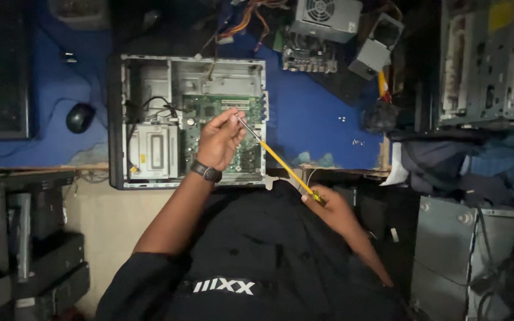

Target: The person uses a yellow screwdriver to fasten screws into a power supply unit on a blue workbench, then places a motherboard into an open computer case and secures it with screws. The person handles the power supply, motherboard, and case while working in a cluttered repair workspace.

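Overhead, the left hand point(220, 139) pinches a screwdriver point(278, 159) tip above the case point(150, 77) while the right hand point(328, 205) grips its handle.

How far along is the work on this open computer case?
Done: the computer case lies open with its side panel off, and loose screws sit on the blue mat. In hand: the right hand holds a yellow-handled screwdriver, and the left hand steadies its tip above the green motherboard. Left: board, drive cage and cables remain inside.
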